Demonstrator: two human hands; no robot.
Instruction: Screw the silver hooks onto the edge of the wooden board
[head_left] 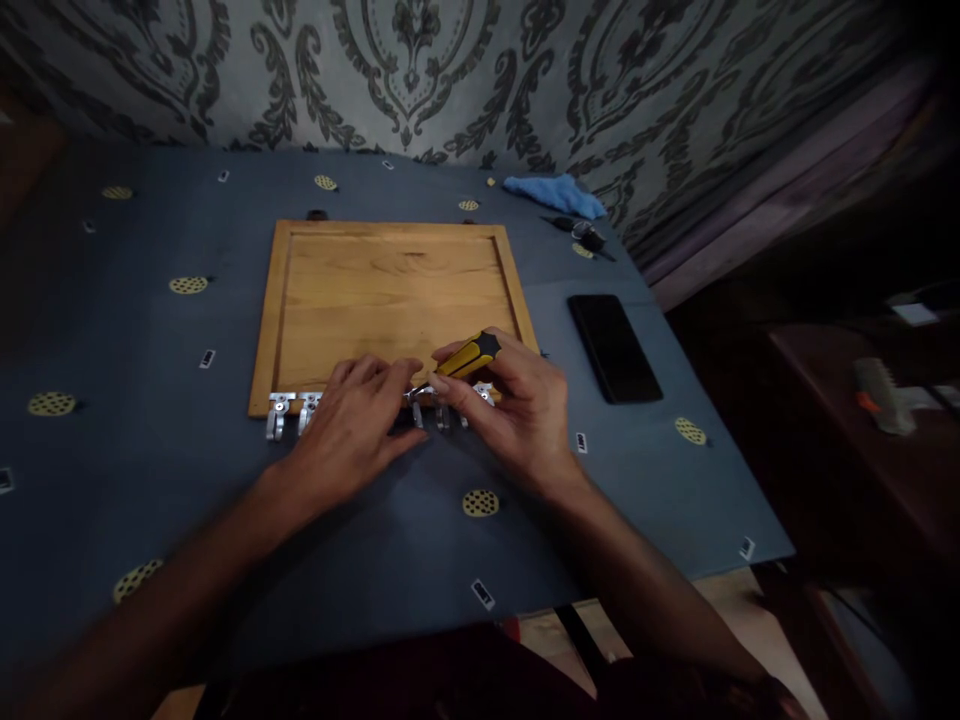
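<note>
A framed wooden panel (390, 300) lies flat on the table, with a row of silver metal hooks (279, 415) along its near edge. My right hand (529, 400) grips a yellow and black screwdriver (469, 355) by its handle. The screwdriver slants down to the left, its tip at a hook near the middle of the row. My left hand (356, 420) rests across the near edge, fingers over the panel and thumb apart from them below the edge, around that same hook. It covers part of the row. My right hand partly hides the hooks on the right.
A black phone (615, 348) lies right of the panel. Farther back are a blue cloth (556, 194) and a dark object (585, 234) that I cannot make out. A patterned wall (420, 70) stands behind the blue-grey tablecloth (150, 340). The table's right edge (724, 420) slopes toward me.
</note>
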